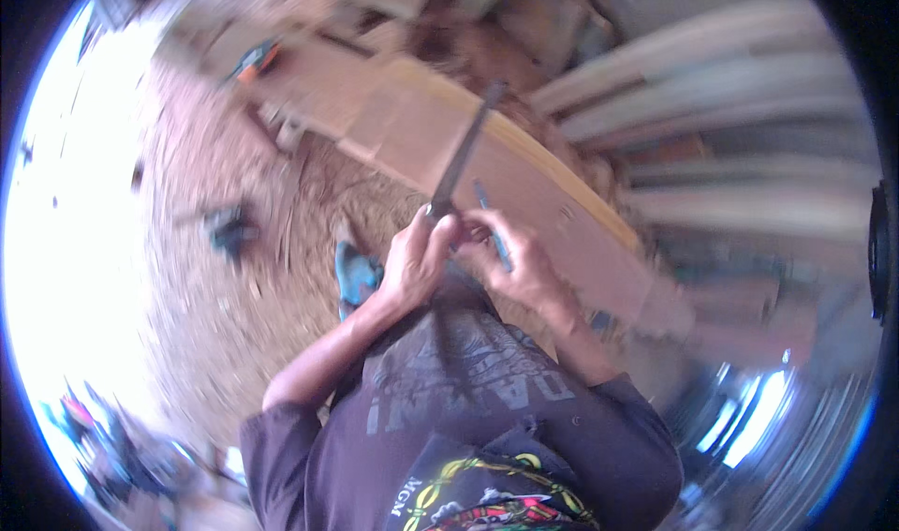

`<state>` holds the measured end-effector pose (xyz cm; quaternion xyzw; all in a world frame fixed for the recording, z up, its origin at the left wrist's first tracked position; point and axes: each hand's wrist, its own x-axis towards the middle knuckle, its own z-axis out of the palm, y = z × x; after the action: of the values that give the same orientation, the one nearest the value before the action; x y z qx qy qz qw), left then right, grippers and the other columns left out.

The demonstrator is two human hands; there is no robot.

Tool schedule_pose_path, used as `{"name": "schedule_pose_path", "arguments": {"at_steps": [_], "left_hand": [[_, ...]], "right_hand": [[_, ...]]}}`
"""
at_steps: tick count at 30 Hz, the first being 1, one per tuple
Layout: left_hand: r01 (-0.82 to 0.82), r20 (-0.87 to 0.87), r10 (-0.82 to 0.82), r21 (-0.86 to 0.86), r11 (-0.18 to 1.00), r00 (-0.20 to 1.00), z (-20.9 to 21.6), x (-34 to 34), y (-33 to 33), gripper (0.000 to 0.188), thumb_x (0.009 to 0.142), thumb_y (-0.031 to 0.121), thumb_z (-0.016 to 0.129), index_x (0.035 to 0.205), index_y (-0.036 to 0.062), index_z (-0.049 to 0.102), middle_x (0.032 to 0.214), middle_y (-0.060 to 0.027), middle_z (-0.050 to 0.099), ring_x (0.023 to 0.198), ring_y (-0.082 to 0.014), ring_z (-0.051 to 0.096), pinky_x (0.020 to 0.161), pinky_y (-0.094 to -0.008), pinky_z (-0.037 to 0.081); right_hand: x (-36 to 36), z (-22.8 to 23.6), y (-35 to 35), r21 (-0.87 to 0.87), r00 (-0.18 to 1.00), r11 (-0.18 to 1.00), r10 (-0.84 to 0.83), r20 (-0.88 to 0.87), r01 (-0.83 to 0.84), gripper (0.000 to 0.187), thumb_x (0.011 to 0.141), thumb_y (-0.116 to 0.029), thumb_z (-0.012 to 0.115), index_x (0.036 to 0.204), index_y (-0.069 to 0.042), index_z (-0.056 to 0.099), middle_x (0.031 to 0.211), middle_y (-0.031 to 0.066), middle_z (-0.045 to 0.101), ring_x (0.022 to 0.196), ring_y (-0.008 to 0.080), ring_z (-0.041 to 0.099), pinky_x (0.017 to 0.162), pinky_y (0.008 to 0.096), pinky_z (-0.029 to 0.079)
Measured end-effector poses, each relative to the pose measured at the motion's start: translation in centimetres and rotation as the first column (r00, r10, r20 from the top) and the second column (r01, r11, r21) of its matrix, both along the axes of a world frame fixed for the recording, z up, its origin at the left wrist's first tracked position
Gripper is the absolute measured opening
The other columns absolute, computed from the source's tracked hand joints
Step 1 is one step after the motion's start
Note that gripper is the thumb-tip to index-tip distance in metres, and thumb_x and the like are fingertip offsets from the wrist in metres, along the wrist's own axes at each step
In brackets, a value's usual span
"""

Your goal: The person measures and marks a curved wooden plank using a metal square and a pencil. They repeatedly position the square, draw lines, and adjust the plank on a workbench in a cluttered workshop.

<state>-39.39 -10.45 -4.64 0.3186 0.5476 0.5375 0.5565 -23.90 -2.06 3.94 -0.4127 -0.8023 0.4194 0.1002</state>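
My left hand (414,261) is closed around the near end of a long, dark, narrow flat blade (461,152), which points up and away over the wooden bench (403,114). Its exact kind is blurred; it could be a ruler or the arm of a square. Close by on the right, my right hand (524,264) has its fingers bent, with a slim blue pencil or pen (501,246) held along them. The fingertips of both hands nearly meet in front of my dark shirt. Whether the right fingers also touch the blade's near end cannot be made out.
An orange and dark power tool (257,61) lies toward the bench's far left end. On the brown, shaving-strewn ground is a teal tool-like object (229,231). A blue shoe (356,276) shows below my left hand. Long planks (712,81) are stacked at the right.
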Motion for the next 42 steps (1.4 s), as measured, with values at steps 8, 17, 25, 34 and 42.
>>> {"name": "schedule_pose_path", "arguments": {"at_steps": [8,17,25,34,42], "left_hand": [[0.754,-0.464,-0.644,0.084,0.652,0.609,3.7,3.6,3.8,0.063,0.107,0.035,0.059,0.153,-0.0058,0.044,0.116,-0.0198,0.073,0.100,-0.0288,0.074,0.087,-0.0403,0.058],[0.916,-0.729,-0.569,0.214,0.338,0.380,3.7,17.2,8.0,0.053,0.100,0.024,0.072,0.146,0.0045,0.055,0.138,-0.0188,0.065,0.115,-0.0301,0.070,0.089,-0.0432,0.059],[0.988,-0.909,-0.411,0.001,0.154,0.065,2.8,29.1,10.9,0.074,0.092,0.039,0.077,0.149,0.0008,0.049,0.155,-0.0250,0.047,0.146,-0.0425,0.043,0.118,-0.0523,0.038],[0.967,-0.958,-0.163,-0.247,0.056,-0.235,2.0,37.5,10.6,0.106,0.082,0.059,0.079,0.161,0.0072,0.032,0.168,-0.0242,0.025,0.156,-0.0457,0.024,0.116,-0.0657,0.028],[0.948,-0.944,-0.089,-0.319,0.018,-0.316,2.4,41.4,10.6,0.101,0.081,0.062,0.077,0.162,0.0182,0.035,0.170,-0.0217,0.024,0.157,-0.0448,0.022,0.115,-0.0673,0.028]], "right_hand": [[6.3,-4.6,-9.4,0.177,0.670,0.647,-0.704,-0.233,0.741,0.032,0.096,-0.020,0.074,0.121,-0.003,0.064,0.099,0.0201,0.071,0.090,0.0367,0.072,0.078,0.0436,0.056],[16.3,-9.9,-16.2,-0.661,-0.417,0.028,-0.756,-0.505,0.749,0.022,0.101,-0.023,0.073,0.109,-0.004,0.066,0.086,0.0021,0.067,0.070,0.0098,0.065,0.062,0.0255,0.053],[25.1,-12.9,-14.6,-0.815,-0.634,0.014,-0.622,-0.460,0.579,0.027,0.101,-0.028,0.073,0.114,-0.005,0.068,0.088,0.0020,0.066,0.068,0.0109,0.064,0.061,0.0298,0.059],[29.5,-14.4,-12.4,-0.764,-0.571,0.102,-0.604,-0.557,0.637,0.031,0.103,-0.032,0.069,0.116,-0.004,0.069,0.091,0.0012,0.067,0.073,0.0087,0.065,0.059,0.0275,0.059],[32.0,-15.1,-10.0,-0.668,-0.579,-0.038,-0.537,-0.614,0.743,0.028,0.103,-0.027,0.070,0.115,-0.003,0.068,0.085,0.0009,0.067,0.068,0.0088,0.063,0.053,0.0256,0.051]]}}
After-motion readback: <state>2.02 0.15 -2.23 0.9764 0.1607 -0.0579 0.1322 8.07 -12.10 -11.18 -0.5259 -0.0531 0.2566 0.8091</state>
